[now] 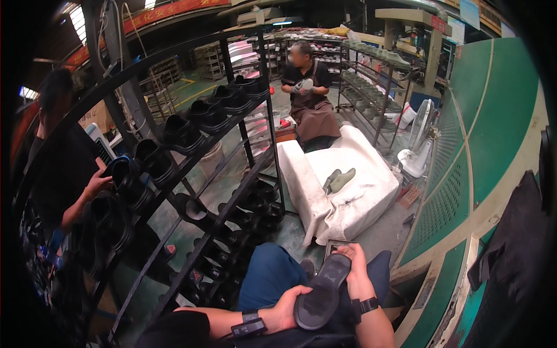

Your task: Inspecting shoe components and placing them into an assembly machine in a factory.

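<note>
Holding: dark shoe (322, 292), sole up, over the lap, between both hands.
Left hand (288, 308): closed around heel end.
Right hand (354, 268): fingers curled over toe end.
Left of hands: black shoe rack (232, 174).

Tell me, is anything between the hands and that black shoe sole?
No. Both hands already hold the sole: the left hand grips its lower end, the right hand its upper end. Nothing shows between hands and sole. It lies over the person's knees.
</note>
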A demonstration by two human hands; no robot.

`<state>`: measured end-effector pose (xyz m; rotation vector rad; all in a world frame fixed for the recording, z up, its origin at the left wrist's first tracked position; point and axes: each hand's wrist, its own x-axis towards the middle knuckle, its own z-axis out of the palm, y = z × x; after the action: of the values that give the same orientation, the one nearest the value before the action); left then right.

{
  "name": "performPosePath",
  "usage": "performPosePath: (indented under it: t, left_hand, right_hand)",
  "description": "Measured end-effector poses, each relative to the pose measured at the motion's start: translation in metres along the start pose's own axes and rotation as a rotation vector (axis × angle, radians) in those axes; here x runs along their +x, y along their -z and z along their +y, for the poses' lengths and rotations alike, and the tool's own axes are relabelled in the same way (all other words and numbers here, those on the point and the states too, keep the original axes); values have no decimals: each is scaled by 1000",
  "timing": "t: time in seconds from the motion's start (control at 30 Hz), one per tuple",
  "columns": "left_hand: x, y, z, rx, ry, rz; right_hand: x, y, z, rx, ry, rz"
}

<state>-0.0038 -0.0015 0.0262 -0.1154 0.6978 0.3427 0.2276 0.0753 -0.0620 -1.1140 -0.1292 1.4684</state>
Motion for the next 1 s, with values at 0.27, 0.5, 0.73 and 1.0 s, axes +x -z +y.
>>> performPosePath:
  t: [0.27, 0.5, 0.73, 1.0]
  left_hand:
    - [-31, -14, 6, 152, -101, -181]
    - [-49, -36, 7, 318, -105, -402]
    - [-47, -79, 23, 1159, -395, -809]
    - [-86, -38, 44, 1580, -890, -651]
  right_hand:
    - [-17, -4, -1, -77, 380, -92]
    - [-10, 68, 37, 35, -93, -104]
    - [-35, 50, 17, -31, 254, -196]
    - [11, -41, -68, 30, 20, 30]
